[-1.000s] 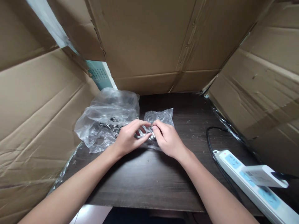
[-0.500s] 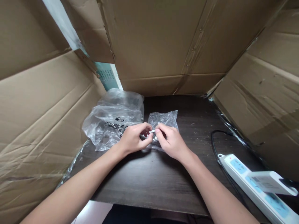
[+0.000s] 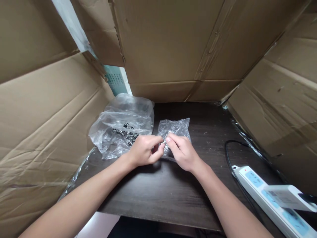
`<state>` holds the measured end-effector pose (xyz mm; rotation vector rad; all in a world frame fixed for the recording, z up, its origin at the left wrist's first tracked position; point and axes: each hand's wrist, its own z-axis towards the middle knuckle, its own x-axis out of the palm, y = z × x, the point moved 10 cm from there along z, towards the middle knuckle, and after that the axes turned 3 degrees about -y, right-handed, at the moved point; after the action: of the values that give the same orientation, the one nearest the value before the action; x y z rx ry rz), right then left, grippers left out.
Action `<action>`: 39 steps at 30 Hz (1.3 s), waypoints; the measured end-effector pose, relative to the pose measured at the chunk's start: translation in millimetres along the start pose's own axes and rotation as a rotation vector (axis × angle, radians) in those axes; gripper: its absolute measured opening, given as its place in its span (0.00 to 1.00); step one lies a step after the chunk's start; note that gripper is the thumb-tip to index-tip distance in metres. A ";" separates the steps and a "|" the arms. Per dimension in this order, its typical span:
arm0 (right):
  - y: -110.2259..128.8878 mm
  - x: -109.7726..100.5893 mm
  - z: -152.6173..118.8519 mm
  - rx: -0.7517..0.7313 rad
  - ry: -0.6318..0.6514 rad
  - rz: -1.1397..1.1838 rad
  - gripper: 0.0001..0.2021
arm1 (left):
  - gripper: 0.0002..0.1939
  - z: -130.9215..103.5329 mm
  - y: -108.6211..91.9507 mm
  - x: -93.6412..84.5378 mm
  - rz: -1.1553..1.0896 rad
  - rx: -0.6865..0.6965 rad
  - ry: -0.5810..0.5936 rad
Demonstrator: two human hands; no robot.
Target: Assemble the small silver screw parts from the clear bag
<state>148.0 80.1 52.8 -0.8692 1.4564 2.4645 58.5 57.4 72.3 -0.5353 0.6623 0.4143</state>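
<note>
My left hand [image 3: 150, 149] is closed in a pinch, thumb and forefinger on a small silver screw [image 3: 163, 142], mostly covered by the fingertips. Meeting it from the right, my right hand [image 3: 182, 150] pinches the other end of the same piece; its exact shape there is hidden. Just behind the fingers lies a small clear plastic bag [image 3: 174, 126] with shiny bits at its near side. Left of it, a larger clear plastic bag [image 3: 133, 109] spreads open on the table, and several dark metal screws [image 3: 128, 135] lie on it beside my left hand.
The dark wooden table [image 3: 158, 195] is enclosed by cardboard walls [image 3: 173, 43] at the back and both sides. On the right sits a white power strip [image 3: 267, 195] with a white plug adapter [image 3: 284, 196] in it. A black cable [image 3: 226, 152] curves beside the strip.
The fingertips of both hands have closed further over the small screw, so less of it shows. The whole view has shifted slightly; the bags stay put.
</note>
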 end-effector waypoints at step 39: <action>6.0 -22.5 -0.3 -0.051 -0.173 -0.102 0.06 | 0.10 0.0 17.0 8.5 0.070 -0.076 0.120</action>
<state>164.2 80.3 69.6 -0.7001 1.2648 2.4428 55.8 72.4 61.0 -0.6139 0.7843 0.4775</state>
